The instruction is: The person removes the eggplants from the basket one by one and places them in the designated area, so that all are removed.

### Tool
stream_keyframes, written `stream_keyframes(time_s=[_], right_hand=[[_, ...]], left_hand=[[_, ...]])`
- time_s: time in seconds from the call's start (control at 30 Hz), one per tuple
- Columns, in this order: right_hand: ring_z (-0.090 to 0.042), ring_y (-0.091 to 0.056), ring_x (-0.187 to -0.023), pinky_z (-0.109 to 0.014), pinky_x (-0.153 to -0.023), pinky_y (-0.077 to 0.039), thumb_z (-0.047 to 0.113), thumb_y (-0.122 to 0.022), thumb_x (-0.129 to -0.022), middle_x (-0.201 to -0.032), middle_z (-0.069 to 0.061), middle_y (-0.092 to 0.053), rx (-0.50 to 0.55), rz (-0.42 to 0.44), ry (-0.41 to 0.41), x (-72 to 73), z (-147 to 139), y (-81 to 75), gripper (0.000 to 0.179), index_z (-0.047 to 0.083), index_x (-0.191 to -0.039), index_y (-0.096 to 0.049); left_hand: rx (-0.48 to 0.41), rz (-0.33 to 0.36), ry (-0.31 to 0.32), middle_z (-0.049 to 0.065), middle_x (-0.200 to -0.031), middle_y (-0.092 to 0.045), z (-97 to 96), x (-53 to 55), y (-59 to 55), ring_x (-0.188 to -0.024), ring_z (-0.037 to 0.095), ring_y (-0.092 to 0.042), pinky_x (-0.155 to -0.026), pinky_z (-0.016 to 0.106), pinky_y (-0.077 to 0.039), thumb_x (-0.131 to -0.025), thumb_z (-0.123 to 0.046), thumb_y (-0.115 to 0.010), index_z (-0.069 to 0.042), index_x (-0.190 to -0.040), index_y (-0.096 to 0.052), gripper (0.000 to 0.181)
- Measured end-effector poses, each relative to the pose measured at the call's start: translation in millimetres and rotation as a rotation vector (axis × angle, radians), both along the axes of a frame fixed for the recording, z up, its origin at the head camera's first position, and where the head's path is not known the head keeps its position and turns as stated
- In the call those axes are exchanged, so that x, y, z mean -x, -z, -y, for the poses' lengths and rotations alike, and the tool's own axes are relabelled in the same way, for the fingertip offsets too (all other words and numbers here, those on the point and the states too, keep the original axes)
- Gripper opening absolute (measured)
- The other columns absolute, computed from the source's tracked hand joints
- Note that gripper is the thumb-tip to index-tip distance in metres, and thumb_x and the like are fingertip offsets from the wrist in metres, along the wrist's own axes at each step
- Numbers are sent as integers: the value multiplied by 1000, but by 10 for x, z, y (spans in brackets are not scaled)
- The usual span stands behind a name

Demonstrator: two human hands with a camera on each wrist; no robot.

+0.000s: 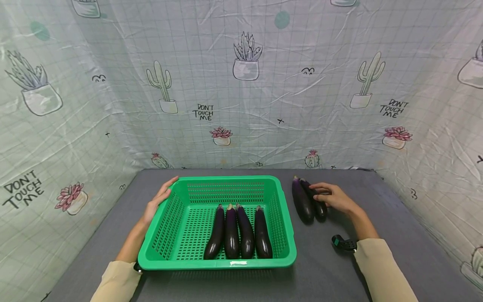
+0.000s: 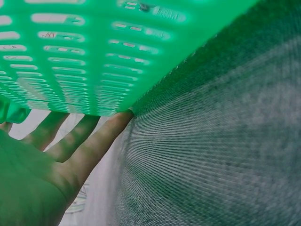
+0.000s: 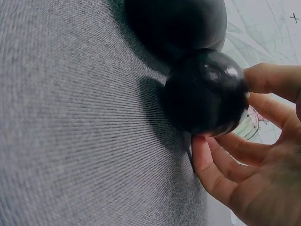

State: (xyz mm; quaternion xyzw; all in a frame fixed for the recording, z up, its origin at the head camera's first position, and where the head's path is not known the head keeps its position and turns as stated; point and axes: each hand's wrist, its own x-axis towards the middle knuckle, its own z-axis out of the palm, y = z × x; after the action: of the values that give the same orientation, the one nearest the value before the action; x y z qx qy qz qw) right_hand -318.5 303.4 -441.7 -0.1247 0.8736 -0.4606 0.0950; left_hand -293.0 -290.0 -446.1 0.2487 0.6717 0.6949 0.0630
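Note:
A green plastic basket [image 1: 188, 265] stands on the grey cloth, with several dark purple eggplants [image 1: 232, 239] lying side by side in its right half. My left hand [image 1: 154, 204] rests along the basket's left side, its fingers [image 2: 96, 148] straight against the slotted wall [image 2: 70, 70]. To the right of the basket, two more eggplants lie together on the cloth. My right hand [image 1: 333, 198] grips the right-hand one, a slimmer eggplant [image 3: 207, 94], with thumb and fingers on opposite sides. Its thicker neighbour [image 1: 303, 203] lies right against it, nearer the basket.
Grey cloth [image 1: 313, 260] covers the table. A pale curtain [image 1: 279, 138] printed with potted cacti surrounds it at the back and sides. Both wrists carry black straps [image 1: 345, 244] below cream sleeves [image 1: 381, 268].

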Motion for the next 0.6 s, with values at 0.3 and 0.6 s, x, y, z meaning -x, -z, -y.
stream_keyframes(time_s=[0.3, 0.6], right_hand=[[-50, -48, -136, -39, -81, -54, 20, -62, -104, -150, -35, -47, -31, 9, 22, -22, -2, -14, 48, -1, -147, -52], [-51, -44, -141, -51, -93, -56, 23, -62, -105, -152, -33, -46, -25, 53, 19, -24, 0, -33, 48, 2, -148, -53]], left_hand=[[-11, 12, -10, 3, -161, -23, -15, -23, -25, -141, 4, -45, -109, 19, -44, -116, -24, -19, -9, -167, -7, 54], [-18, 15, -5, 3, -161, -27, -7, -16, -22, -141, 4, -46, -110, 19, -44, -116, -23, -18, -4, -166, -2, 56]])
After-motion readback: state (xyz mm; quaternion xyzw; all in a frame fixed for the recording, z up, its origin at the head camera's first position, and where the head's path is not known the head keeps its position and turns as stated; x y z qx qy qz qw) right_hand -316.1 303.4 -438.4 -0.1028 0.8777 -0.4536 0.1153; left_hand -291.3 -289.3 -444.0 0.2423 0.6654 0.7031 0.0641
